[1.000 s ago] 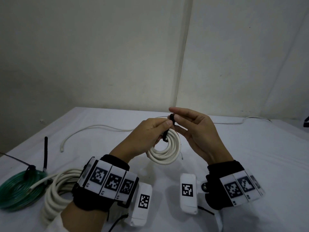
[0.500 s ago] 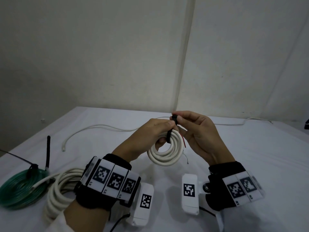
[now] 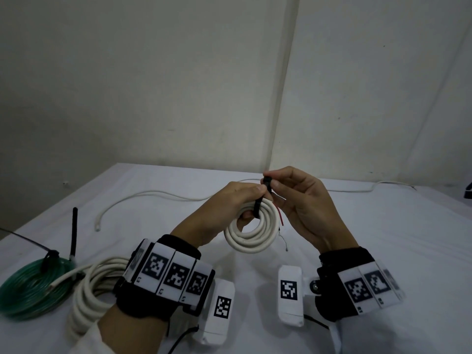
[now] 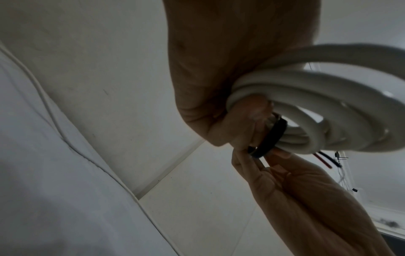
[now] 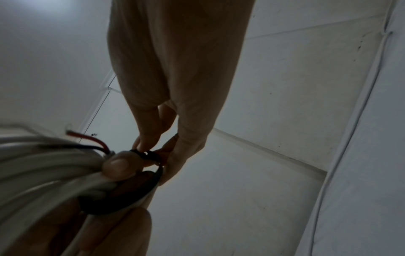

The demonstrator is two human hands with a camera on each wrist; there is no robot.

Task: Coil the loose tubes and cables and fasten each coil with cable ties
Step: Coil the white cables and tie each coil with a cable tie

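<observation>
A small coil of white cable [image 3: 251, 235] hangs above the table between both hands. My left hand [image 3: 229, 209] grips its top, thumb through the ring and fingers curled over the strands [image 4: 285, 97]. A black cable tie [image 3: 261, 200] loops round the coil at that spot [image 4: 270, 136]. My right hand [image 3: 293, 198] pinches the tie's upper end [image 5: 151, 155] between thumb and fingertips. Red and black inner wires [image 3: 279, 218] stick out of the cable's cut end [image 5: 92, 142].
On the white table [image 3: 383, 238] at the left lie a green tube coil [image 3: 33, 290] with a black tie and a larger white coil [image 3: 94, 292]. A loose white cable [image 3: 143, 198] runs across the far side. Walls stand close behind.
The coil has turned slightly, so the red wire end now shows at its right. The right hand's fingers have closed tighter on the tie's upper end.
</observation>
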